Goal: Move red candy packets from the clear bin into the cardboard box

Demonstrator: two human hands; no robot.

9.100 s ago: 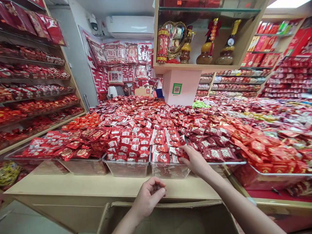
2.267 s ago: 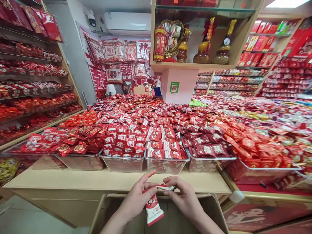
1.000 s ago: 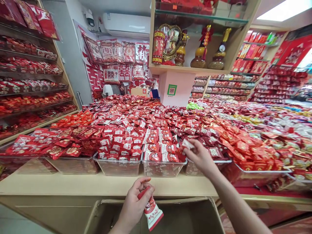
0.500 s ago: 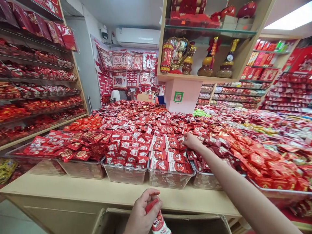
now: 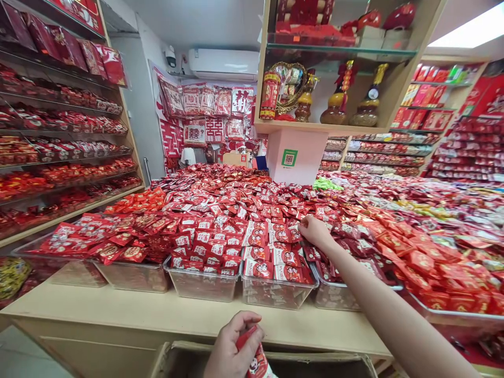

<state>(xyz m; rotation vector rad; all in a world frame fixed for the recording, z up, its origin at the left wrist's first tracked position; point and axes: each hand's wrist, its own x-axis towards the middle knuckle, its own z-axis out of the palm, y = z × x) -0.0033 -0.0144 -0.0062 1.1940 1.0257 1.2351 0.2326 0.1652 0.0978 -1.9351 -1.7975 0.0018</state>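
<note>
My left hand (image 5: 235,346) is closed round a small red-and-white packet with a cartoon figure (image 5: 260,362), low in the middle, above an open cardboard box (image 5: 315,359). My right hand (image 5: 315,231) reaches forward with its fingers pinched at the edge of a similar packet (image 5: 294,232). That packet lies at the back right of a clear plastic bin (image 5: 277,295), where more cartoon packets stand in rows. What the right fingertips grip is partly hidden by the hand itself.
Clear bins of red packets, such as the left neighbour (image 5: 205,283), line the front of a wooden counter (image 5: 126,312). A display cabinet (image 5: 334,126) with bottles hangs over its middle. Stocked shelves (image 5: 74,152) rise on the left.
The view has shifted very slightly. Both hands stay almost in place, the left around its packet and the right at the packet in the bin.
</note>
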